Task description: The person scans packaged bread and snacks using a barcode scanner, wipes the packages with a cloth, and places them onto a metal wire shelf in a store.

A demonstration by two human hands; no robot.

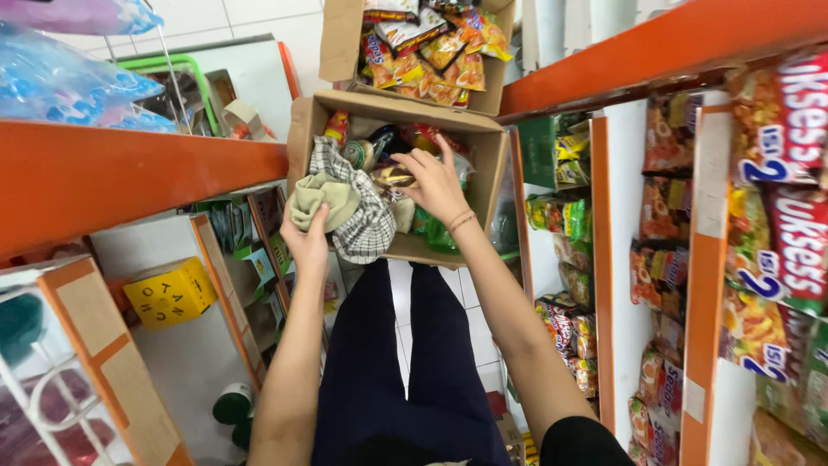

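Both forearms stretch forward: left hand (308, 235) grips cloth (326, 197), right hand (437, 183) seemingly rummaging in box (488, 169).

Orange shelves (103, 177), a yellow box (170, 293), stacked snack packets (664, 134), white floor tiles (401, 332).

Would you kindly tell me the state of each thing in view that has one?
near cardboard box: open, full of goods
far cardboard box: open, holding snack packets
left hand: gripping beige cloth
right hand: fingers spread, inside the near box
checked cloth: draped over the box edge
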